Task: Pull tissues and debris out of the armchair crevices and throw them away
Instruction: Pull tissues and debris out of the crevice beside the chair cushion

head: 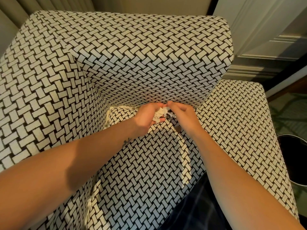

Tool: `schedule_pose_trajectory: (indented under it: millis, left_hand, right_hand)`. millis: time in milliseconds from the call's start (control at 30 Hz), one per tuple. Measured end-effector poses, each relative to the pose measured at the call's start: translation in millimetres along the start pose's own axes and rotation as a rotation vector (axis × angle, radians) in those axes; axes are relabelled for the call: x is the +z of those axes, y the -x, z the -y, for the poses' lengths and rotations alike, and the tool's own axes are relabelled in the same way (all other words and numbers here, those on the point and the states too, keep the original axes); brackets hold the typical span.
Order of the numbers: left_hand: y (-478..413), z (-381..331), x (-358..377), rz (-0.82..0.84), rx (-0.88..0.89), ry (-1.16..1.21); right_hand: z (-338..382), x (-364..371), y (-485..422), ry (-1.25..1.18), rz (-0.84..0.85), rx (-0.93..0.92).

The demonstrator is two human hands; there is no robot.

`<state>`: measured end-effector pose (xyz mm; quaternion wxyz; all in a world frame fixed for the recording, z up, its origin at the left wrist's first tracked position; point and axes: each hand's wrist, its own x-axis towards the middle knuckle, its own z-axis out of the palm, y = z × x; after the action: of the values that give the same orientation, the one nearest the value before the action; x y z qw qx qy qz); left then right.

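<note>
The armchair (136, 52) is covered in black-and-cream basket-weave fabric. Both hands meet at the crevice where the back cushion meets the seat. My left hand (146, 117) cups a crumpled white tissue wad (160, 112). My right hand (180, 113) pinches at the top of that wad with its fingertips closed. White scraps (123, 107) show along the back crevice to the left, and more (107, 121) in the left side gap. A small brown bit of debris (178, 129) lies on the seat under my right wrist.
A dark round bin (294, 160) stands on the floor to the right of the right armrest (240, 117). White panelled woodwork (265, 39) rises behind the chair on the right, curtains on the left. Patterned green carpet lies at far right.
</note>
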<state>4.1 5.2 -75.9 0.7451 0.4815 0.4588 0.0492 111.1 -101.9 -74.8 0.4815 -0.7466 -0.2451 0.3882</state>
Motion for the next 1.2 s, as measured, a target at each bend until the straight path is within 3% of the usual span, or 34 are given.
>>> schedule_pose_trajectory:
  millis: [200,467,800,1000,1133,1200]
  left_hand:
    - [-1.4,-1.4,-0.8,-0.030,-0.002,0.022]
    - [-2.9,2.8,-2.3,-0.064,-0.024,-0.040]
    - [3.0,-4.2,3.9,-0.054,-0.029,0.018]
    - [8.3,-6.4,5.1,0.009,-0.044,0.052]
    - [10.9,-8.3,6.7,0.051,-0.047,0.144]
    - [11.2,-9.6,6.9,0.081,-0.029,0.100]
  right_hand:
    - [-8.9,6.8,-8.1,0.029,-0.142,-0.043]
    - [-6.9,4.5,-5.3,0.079,-0.051,-0.098]
    - [6.8,-2.0,-0.5,-0.130,0.007,0.045]
    - [8.7,-2.1,-1.7,-0.395,0.127,0.083]
    - [1.2,-2.0,-4.7,-0.082,-0.008,0.001]
    - [1.1,-0.5,-3.5,-0.067,-0.027,-0.037]
